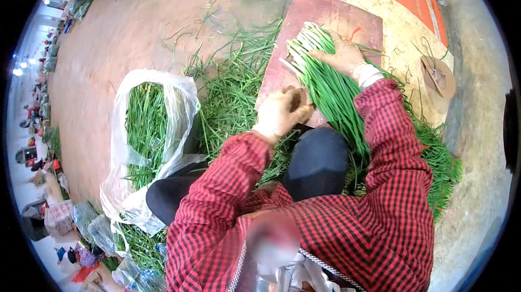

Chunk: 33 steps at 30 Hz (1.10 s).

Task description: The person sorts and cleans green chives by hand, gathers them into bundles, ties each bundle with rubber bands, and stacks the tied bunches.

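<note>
A thick bundle of green stalks (334,91) with pale ends lies on a reddish board (361,18), its pale ends pointing away from me. My right hand (342,56), in a light glove, rests over the upper right side of the bundle, fingers spread and thumb across the stalks. Left of the bundle, my left hand (279,113), also gloved, has its fingers curled near a brown object (298,97) at the board's lower edge. What that hand holds, if anything, is too small to make out. A red tie (354,34) shows beyond my right hand.
Loose green leaves (233,91) cover the floor left of the board. An open clear plastic bag (187,88) with greens stands further left. More greens (442,167) lie at the right, below a tan round object (438,78). Bags and goods line the far left.
</note>
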Tool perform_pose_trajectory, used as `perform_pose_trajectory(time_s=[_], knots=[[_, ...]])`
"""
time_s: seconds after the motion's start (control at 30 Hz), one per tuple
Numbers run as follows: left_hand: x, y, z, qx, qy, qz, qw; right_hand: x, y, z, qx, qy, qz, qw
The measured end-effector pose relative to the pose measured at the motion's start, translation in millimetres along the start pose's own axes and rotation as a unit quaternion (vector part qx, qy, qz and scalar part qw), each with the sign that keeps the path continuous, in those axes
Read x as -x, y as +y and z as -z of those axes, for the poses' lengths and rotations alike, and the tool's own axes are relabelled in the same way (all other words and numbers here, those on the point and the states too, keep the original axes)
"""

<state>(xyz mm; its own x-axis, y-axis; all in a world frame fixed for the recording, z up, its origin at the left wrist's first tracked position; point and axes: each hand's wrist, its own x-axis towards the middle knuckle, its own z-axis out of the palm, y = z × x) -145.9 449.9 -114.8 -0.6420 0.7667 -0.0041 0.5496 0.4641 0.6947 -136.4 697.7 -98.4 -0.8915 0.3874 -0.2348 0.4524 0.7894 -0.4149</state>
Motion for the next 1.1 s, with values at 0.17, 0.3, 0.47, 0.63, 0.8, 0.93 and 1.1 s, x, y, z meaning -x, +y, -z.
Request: perform_pose_trajectory(time_s=[0.17, 0.3, 0.47, 0.63, 0.8, 0.93, 1.1], knots=[[-16, -8, -43, -0.097, 0.048, -0.060, 0.992, -24, 75, -4, -0.582, 0.141, -0.109, 0.793], [-20, -9, -40, -0.100, 0.038, -0.045, 0.993, -52, 137, -31, -0.318, 0.213, -0.188, 0.905], [-25, -2, -30, -0.048, -0.043, 0.036, 0.997, -54, 81, 12, -0.075, 0.045, -0.225, 0.970], [-25, -9, -42, -0.076, -0.015, 0.009, 0.997, -77, 99, -5, 0.012, 0.039, -0.184, 0.982], [-26, -6, -38, -0.112, -0.041, 0.000, 0.993, -54, 77, -5, -0.015, 0.092, -0.192, 0.977], [-24, -7, -44, -0.096, 0.013, -0.019, 0.995, -38, 75, -11, -0.119, 0.171, -0.114, 0.971], [-21, -17, -40, 0.089, -0.046, 0.080, 0.992, -56, 115, -35, -0.369, 0.171, -0.102, 0.908]])
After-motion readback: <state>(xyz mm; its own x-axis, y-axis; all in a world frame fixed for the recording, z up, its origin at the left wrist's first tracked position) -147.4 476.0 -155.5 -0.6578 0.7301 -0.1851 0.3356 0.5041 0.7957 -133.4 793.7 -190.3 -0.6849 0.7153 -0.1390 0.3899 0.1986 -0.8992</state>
